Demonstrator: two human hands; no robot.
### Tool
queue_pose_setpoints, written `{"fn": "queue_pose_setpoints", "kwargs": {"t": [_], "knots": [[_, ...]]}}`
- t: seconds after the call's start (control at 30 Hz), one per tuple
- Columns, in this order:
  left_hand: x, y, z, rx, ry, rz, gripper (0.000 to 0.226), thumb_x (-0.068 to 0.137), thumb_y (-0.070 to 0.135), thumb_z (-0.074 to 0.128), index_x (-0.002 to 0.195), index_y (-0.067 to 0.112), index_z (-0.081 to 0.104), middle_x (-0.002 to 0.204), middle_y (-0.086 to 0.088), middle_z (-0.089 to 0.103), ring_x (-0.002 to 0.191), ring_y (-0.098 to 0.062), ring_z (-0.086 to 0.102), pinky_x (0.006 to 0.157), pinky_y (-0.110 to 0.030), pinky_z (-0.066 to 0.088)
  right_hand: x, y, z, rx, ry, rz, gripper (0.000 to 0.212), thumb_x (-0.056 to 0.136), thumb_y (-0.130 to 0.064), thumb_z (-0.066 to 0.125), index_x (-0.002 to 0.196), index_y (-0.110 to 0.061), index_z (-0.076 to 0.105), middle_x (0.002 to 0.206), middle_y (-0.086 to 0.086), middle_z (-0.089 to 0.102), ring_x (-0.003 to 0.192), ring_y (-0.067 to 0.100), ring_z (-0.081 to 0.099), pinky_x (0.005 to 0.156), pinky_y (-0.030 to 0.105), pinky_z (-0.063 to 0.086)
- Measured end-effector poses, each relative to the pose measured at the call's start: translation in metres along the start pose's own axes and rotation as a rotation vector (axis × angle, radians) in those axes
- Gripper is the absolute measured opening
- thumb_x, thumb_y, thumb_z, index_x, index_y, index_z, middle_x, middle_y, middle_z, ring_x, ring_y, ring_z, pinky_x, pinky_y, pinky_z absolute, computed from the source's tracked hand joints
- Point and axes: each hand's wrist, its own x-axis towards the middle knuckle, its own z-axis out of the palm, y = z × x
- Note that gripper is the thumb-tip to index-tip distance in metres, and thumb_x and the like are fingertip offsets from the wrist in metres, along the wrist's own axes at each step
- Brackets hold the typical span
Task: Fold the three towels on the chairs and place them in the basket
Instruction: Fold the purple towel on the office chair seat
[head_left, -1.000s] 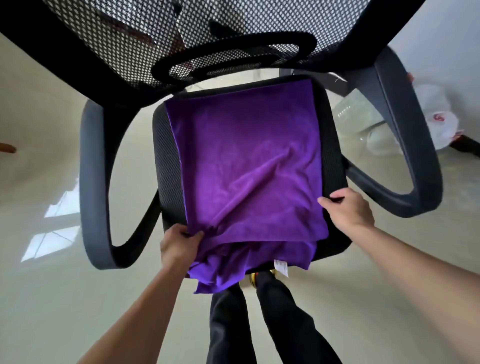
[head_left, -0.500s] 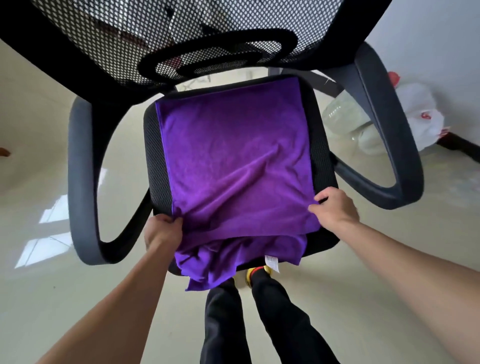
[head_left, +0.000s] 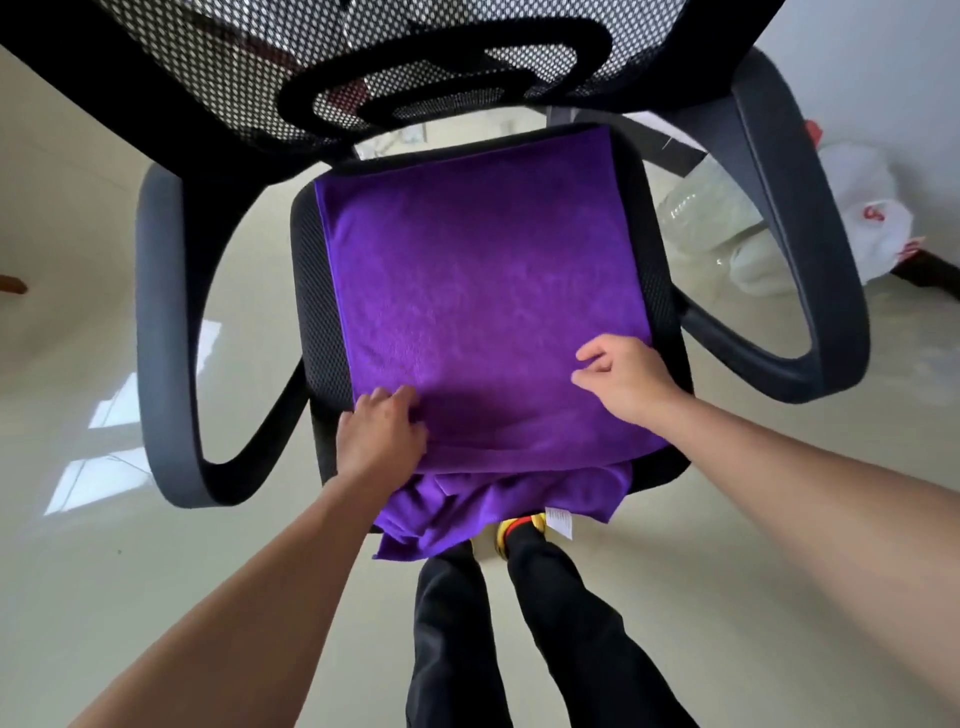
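On office chair seat (head_left: 311, 291): purple towel (head_left: 483, 291) doubled over, lower layer hanging off front edge. Your left hand (head_left: 382, 436) grips near-left edge, fingers curled into cloth. Right hand (head_left: 628, 382) curled on near-right part, pinch unclear. Align layers, flatten crease before next fold.

- Black mesh chair backrest (head_left: 363, 62): cut off by the top edge.
- Purple plush towel (head_left: 483, 291): lower layers hidden under the top fold; near end hangs bunched off the seat front. Print on its white label (head_left: 558, 521) too small to read.
- Left hand (head_left: 382, 431), right hand (head_left: 623, 379): fingertips curled under; pinching cloth or not, cannot tell.
- White plastic bag (head_left: 872, 218): red print blurred.
- Yellow-and-red footwear (head_left: 506, 535): mostly hidden behind the towel.
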Motion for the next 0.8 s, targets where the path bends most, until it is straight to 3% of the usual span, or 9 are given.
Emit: {"fn": "queue_pose_setpoints", "kwargs": {"t": [0.07,0.17,0.23,0.33,0.43,0.5,0.57,0.7,0.8], "knots": [[-0.005,-0.004,0.002,-0.125,-0.037,-0.178,0.031,0.084,0.024,0.060,0.114,0.016,0.059,0.112,-0.013,0.058,0.108,-0.036,0.053,0.087,-0.045,0.044,-0.002,0.012,-0.004,0.089,0.058,0.121,0.019,0.081,-0.020,0.070,0.100,-0.016,0.071,0.095,0.006,0.073,0.092,0.025,0.067,0.083,0.031,0.049],[-0.028,-0.012,0.002,-0.303,0.183,-0.337,0.026,0.086,0.017,0.053,0.110,0.011,0.059,0.110,-0.015,0.055,0.107,-0.035,0.051,0.087,-0.046,0.044,-0.030,0.038,-0.024,0.033,0.373,0.222,0.019,0.085,-0.017,0.060,0.101,-0.017,0.070,0.105,0.008,0.071,0.101,0.031,0.063,0.085,0.034,0.046],[-0.049,-0.015,0.005,-0.481,0.276,-0.489,0.023,0.085,0.011,0.048,0.107,0.009,0.057,0.110,-0.015,0.057,0.105,-0.035,0.053,0.087,-0.045,0.044,-0.054,0.055,-0.030,0.046,0.442,0.331,0.018,0.086,-0.014,0.056,0.100,-0.014,0.069,0.107,0.011,0.070,0.101,0.035,0.061,0.083,0.035,0.044],[-0.084,-0.016,0.020,-0.709,0.231,-0.783,0.024,0.084,0.014,0.054,0.107,0.006,0.053,0.101,-0.017,0.061,0.096,-0.037,0.058,0.085,-0.045,0.046,-0.087,0.080,-0.012,0.057,0.250,0.463,0.011,0.081,-0.016,0.067,0.091,-0.013,0.068,0.101,0.010,0.071,0.095,0.032,0.064,0.080,0.033,0.046],[-0.108,-0.014,0.044,-0.932,-0.012,-1.013,0.045,0.067,0.030,0.071,0.101,0.004,0.056,0.089,-0.011,0.059,0.081,-0.035,0.058,0.073,-0.040,0.048,-0.108,0.084,0.022,0.169,-0.011,0.548,0.025,0.069,-0.032,0.080,0.086,-0.016,0.069,0.082,0.002,0.070,0.080,0.025,0.066,0.073,0.031,0.051],[-0.111,-0.011,0.057,-1.064,-0.180,-1.048,0.035,0.070,0.030,0.076,0.088,0.005,0.060,0.086,-0.010,0.057,0.077,-0.032,0.056,0.067,-0.036,0.044,-0.109,0.082,0.045,0.236,-0.085,0.566,0.033,0.067,-0.040,0.082,0.073,-0.013,0.064,0.069,0.000,0.063,0.067,0.021,0.060,0.061,0.028,0.044],[-0.107,-0.011,0.070,-1.134,-0.227,-1.047,0.017,0.081,0.021,0.071,0.080,0.009,0.059,0.088,-0.012,0.060,0.078,-0.028,0.055,0.069,-0.036,0.044,-0.105,0.082,0.062,0.354,-0.079,0.593,0.034,0.068,-0.038,0.082,0.069,-0.010,0.063,0.069,0.005,0.063,0.065,0.022,0.058,0.055,0.029,0.040],[-0.105,-0.012,0.076,-1.229,-0.123,-0.973,0.009,0.085,0.010,0.067,0.079,0.009,0.060,0.086,-0.013,0.064,0.078,-0.027,0.062,0.069,-0.037,0.048,-0.105,0.074,0.060,0.581,0.103,0.639,0.013,0.073,-0.017,0.076,0.070,-0.010,0.065,0.070,0.009,0.063,0.064,0.024,0.059,0.057,0.031,0.045],[-0.125,-0.017,0.066,-1.270,-0.064,-0.977,0.018,0.088,0.019,0.068,0.079,0.007,0.057,0.072,-0.011,0.062,0.064,-0.023,0.060,0.062,-0.033,0.050,-0.124,0.072,0.042,0.676,0.272,0.673,0.022,0.075,-0.009,0.069,0.061,-0.011,0.053,0.066,0.010,0.052,0.056,0.023,0.050,0.056,0.030,0.047]]}}
